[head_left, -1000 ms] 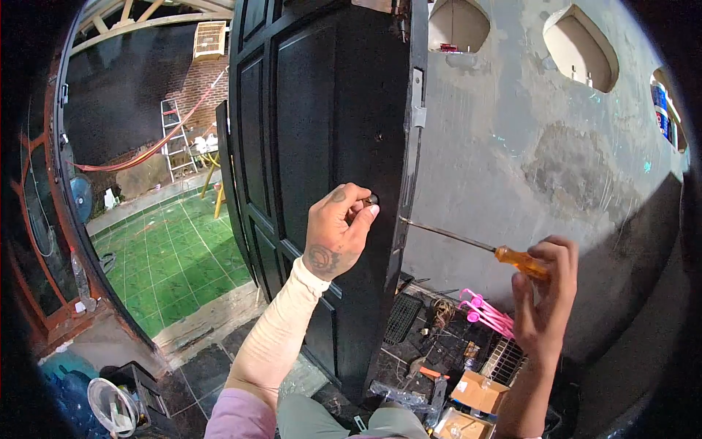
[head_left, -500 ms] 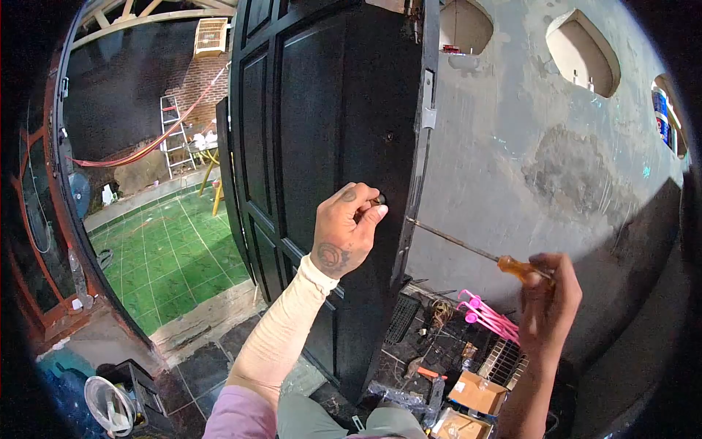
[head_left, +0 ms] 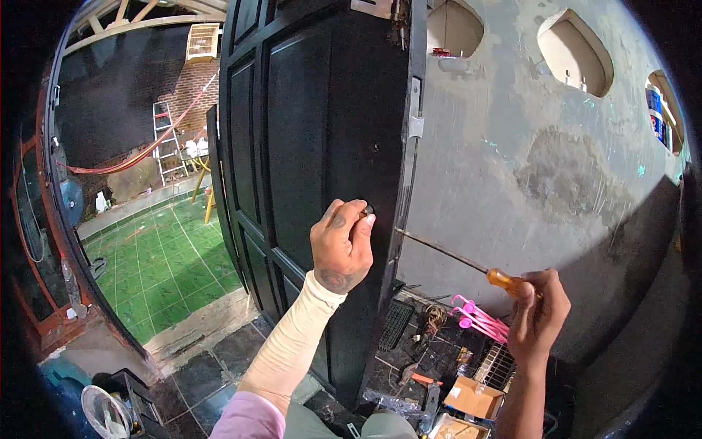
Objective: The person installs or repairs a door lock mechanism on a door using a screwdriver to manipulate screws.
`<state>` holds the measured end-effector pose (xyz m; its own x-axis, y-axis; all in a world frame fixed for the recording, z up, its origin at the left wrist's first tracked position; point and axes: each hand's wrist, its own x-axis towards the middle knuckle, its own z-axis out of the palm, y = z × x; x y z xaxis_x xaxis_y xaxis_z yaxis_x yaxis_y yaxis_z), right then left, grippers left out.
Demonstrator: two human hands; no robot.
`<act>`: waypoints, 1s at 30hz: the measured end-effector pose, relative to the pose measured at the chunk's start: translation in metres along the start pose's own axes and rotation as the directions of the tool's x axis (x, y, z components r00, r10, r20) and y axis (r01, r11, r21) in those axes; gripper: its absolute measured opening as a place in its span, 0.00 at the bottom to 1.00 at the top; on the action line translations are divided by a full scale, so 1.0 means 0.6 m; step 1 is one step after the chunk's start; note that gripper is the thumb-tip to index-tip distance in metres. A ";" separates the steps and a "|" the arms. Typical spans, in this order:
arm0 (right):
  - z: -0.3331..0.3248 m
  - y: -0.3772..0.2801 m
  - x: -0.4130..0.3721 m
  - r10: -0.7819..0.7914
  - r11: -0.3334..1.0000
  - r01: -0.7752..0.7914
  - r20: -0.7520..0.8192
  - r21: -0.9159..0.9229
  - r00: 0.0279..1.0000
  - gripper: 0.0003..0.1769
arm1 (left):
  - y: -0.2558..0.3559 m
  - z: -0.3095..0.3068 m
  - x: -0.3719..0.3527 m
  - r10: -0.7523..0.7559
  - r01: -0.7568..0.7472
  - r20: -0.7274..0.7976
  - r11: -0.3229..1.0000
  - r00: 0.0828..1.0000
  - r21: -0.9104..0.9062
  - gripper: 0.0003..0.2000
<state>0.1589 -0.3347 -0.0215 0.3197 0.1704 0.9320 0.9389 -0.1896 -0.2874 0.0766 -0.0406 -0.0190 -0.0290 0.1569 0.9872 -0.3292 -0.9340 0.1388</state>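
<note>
Left hand [head_left: 341, 245] pinched on small knob [head_left: 368, 211] on black door [head_left: 307, 132], right hand [head_left: 537, 318] wrapped around orange screwdriver [head_left: 502, 279].

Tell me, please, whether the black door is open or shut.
Open. The black door stands swung out, its narrow edge facing the camera, and the green tiled floor shows beyond it.

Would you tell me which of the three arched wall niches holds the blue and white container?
The rightmost niche, at the picture's edge; the middle niche and the niche beside the door show only small items.
</note>
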 end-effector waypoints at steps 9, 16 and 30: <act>-0.021 -0.011 0.000 -0.038 0.999 0.042 0.132 -0.029 0.991 0.08 | 0.004 -0.010 0.000 0.043 -0.044 0.010 0.998 0.999 0.052 0.07; 0.001 -0.030 0.009 -0.202 0.979 0.201 -0.028 -0.010 0.979 0.07 | 0.006 -0.021 -0.001 -0.046 0.044 0.079 0.999 0.996 0.029 0.06; -0.005 -0.037 0.014 0.074 0.977 -0.088 0.077 0.195 0.994 0.10 | 0.022 -0.044 0.018 -0.123 0.125 0.221 0.992 0.968 0.002 0.11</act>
<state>0.1403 -0.3317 -0.0064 0.3972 0.2301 0.8884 0.9140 -0.0121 -0.4055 0.0466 -0.0429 -0.0087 0.2206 0.1955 0.9556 -0.3284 -0.9076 0.2616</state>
